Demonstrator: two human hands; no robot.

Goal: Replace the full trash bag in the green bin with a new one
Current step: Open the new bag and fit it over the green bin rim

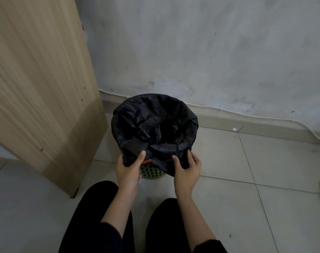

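A light wooden panel (38, 84) leans at nine o'clock, a stained grey wall (210, 52) fills twelve, a white cable (246, 115) runs along its base, and pale floor tiles (265, 161) spread toward three.

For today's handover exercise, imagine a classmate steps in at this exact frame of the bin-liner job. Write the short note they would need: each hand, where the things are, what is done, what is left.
Left hand: pinches the near edge of the black trash bag, thumb on top.
Right hand: grips the same near edge, further right.
The bag lines the green bin, which stands on the tiled floor by the wall, beside a wooden panel.
Done: the bag's mouth is spread over the far and side rim.
Left: the near edge is still bunched, with a bit of red rim showing. Pull it down over the rim and smooth it. No other bag is in view.
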